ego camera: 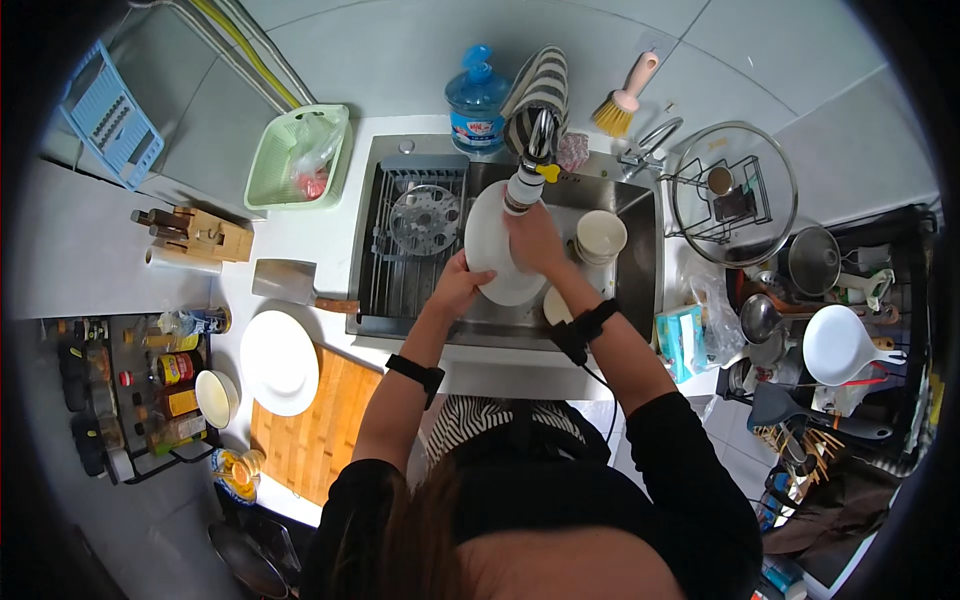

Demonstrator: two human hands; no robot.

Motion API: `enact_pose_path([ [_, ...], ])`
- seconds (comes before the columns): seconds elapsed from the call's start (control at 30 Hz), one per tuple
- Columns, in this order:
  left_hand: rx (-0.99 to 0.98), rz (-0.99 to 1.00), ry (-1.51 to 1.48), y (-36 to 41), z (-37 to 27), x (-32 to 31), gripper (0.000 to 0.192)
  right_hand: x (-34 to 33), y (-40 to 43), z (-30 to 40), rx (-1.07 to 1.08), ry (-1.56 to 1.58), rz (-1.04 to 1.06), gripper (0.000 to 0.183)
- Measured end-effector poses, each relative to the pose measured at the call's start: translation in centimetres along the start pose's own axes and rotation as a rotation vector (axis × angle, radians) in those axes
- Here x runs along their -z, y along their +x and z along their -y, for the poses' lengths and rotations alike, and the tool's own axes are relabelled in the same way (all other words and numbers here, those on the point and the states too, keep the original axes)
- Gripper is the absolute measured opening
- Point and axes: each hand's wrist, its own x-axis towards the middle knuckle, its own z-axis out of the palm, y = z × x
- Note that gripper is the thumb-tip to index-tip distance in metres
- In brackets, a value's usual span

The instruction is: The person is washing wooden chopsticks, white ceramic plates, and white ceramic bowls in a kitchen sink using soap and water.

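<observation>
A white plate (pixel 504 251) is held tilted over the sink (pixel 491 335), under the white faucet head (pixel 523 189). My left hand (pixel 461 286) grips its lower left edge, thumb on the face. On the plate's right part lies my right hand (pixel 535 238), slightly blurred, its fingertips close below the faucet; whether it holds anything is hidden. Stacked bowls (pixel 601 236) stand in the basin right of my hands, and another pale bowl (pixel 556 306) is partly covered by my right forearm. A round perforated metal rack (pixel 424 220) lies in the grey drying basket (pixel 424 163) on the left.
Left of the sink lie a cleaver (pixel 284 280), a white plate (pixel 280 363) and a wooden cutting board (pixel 315 420). Behind the sink stands a blue soap bottle (pixel 478 105); a brush (pixel 628 94) hangs on the wall. A glass lid (pixel 733 259) and utensils are at right.
</observation>
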Motion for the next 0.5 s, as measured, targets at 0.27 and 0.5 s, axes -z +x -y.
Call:
enact_pose_path([
  [0.27, -0.053, -0.015, -0.043, -0.7, -0.6, -0.2, 0.040, 0.7, -1.7, 4.0, -0.036, 0.124, -0.087, 0.036],
  [0.5, -0.089, -0.025, -0.030, 0.3, -0.4, -0.9, 0.038, 0.4, -5.7, 8.1, -0.026, -0.306, -0.050, 0.038],
])
